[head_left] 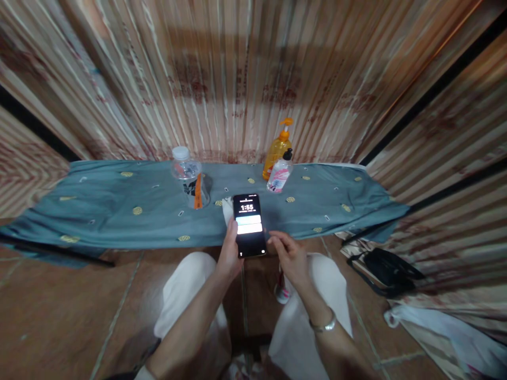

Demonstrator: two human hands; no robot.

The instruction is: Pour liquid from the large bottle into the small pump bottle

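Observation:
A smartphone [249,245] is gripped by my left hand [229,253], with the thumb along its left edge. Its lit screen reads 1:55 above two pale notification boxes. My right hand [292,258] hovers just right of the phone, its fingers loosely bent and apart, with nothing seen between them. Part of a white tissue-like piece [227,209] shows behind the phone's left edge. Below the right hand, between my knees, is a small white and pink object [282,294] whose kind I cannot make out.
A teal patterned cloth [158,224] covers the narrow table. On it stand a clear plastic bottle [192,182], an orange pump bottle [273,155] and a clear pump bottle with a pink label [279,177]. A black bag [390,269] lies on the right; curtains [222,79] hang behind.

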